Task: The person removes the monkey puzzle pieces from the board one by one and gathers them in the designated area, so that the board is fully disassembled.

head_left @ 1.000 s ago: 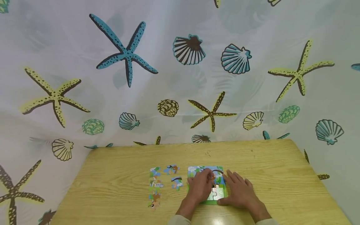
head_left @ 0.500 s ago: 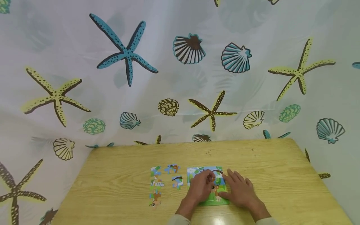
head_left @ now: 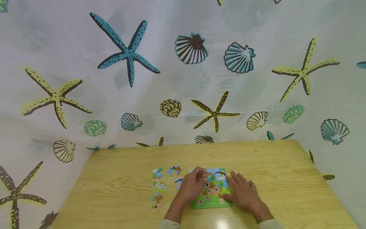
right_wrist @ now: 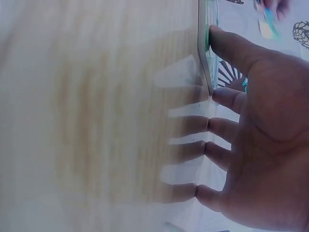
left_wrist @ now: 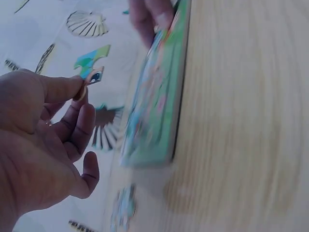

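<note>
In the left wrist view, the thumb and fingertips of my left hand (head_left: 191, 183) pinch a jigsaw piece (left_wrist: 87, 66) with a green edge, blue and a printed eye. That hand is over the left side of the puzzle board (head_left: 211, 205), hiding part of it. A monkey picture, flowers and a green border show on the board. My right hand (head_left: 244, 192) rests at the board's right edge, its thumb on the board. In the right wrist view, the other fingertips touch the wooden table (right_wrist: 87, 121).
Left of the board lie several loose pieces: a blue-green one (head_left: 158, 173), one with an orange figure (head_left: 175, 170), a house piece (head_left: 159, 186) and a brown one (head_left: 157, 198). A patterned curtain (head_left: 168, 79) hangs behind the table.
My left hand has moved left and slightly up, uncovering the monkey's face. The board's lower right looked whitish a second ago and now shows colour. My right hand stays nearly still.
</note>
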Tool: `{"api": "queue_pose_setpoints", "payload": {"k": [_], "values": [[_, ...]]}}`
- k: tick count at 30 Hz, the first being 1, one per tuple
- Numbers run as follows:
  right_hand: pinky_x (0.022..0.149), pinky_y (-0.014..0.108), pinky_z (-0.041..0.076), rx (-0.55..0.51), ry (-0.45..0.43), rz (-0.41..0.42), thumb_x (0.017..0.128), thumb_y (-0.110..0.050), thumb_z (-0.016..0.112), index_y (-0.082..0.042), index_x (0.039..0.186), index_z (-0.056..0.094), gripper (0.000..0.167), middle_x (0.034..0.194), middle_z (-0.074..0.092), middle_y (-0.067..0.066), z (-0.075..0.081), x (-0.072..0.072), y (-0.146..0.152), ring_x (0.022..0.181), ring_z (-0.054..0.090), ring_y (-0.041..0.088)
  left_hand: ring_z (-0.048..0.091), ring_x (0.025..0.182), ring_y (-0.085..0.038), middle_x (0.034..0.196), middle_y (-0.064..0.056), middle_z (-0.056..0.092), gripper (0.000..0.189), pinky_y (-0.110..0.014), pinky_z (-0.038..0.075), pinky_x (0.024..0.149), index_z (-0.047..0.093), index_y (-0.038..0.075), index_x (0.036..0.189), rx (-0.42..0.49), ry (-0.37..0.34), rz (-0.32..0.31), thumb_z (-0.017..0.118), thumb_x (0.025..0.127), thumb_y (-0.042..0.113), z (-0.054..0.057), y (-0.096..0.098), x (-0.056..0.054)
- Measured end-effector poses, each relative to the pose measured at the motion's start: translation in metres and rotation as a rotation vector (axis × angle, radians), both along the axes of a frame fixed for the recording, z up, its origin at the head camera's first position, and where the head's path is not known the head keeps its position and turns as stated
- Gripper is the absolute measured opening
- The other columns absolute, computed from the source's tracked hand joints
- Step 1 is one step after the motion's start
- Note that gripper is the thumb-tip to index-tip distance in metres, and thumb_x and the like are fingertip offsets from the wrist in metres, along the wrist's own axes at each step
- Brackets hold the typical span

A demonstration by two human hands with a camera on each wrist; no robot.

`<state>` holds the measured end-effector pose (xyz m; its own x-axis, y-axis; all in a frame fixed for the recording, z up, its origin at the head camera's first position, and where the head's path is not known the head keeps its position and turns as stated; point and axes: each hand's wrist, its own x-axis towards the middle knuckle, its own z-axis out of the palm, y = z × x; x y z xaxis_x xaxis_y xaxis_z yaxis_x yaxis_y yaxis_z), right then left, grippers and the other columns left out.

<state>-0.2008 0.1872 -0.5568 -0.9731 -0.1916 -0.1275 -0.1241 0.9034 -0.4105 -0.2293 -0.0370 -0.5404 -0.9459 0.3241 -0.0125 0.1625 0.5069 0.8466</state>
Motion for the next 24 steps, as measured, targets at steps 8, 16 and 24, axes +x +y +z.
{"api": "queue_pose_setpoints", "payload": {"k": [8,16,24], "values": [[0.107,0.073,0.017,-0.020,-0.003,-0.002,0.083,-0.055,0.067,-0.017,0.145,0.045,0.076,0.159,0.028,0.011,-0.001,0.000,0.000,0.146,0.025,0.038,0.057,0.078,-0.010,0.093,0.002,0.062,0.014,-0.030,0.046,0.069,0.059,0.014,0.108,-0.116,-0.028,0.066,0.059,0.096,0.020,0.001,-0.056,0.008],[0.107,0.074,0.017,-0.026,-0.026,-0.008,0.083,-0.056,0.067,-0.018,0.145,0.044,0.077,0.159,0.027,0.010,-0.004,0.000,0.000,0.146,0.024,0.038,0.062,0.086,-0.013,0.095,0.006,0.066,0.012,-0.063,0.035,0.086,0.061,0.018,0.105,-0.244,-0.076,0.098,0.060,0.095,0.026,-0.006,-0.083,0.022],[0.107,0.074,0.017,-0.020,-0.022,-0.007,0.083,-0.057,0.067,-0.019,0.146,0.043,0.077,0.159,0.028,0.011,-0.003,0.000,-0.001,0.146,0.025,0.038,0.062,0.088,-0.014,0.091,0.009,0.069,0.013,-0.051,0.037,0.076,0.066,0.020,0.102,-0.434,-0.010,0.154,0.068,0.089,0.020,-0.011,-0.095,0.027]]}}
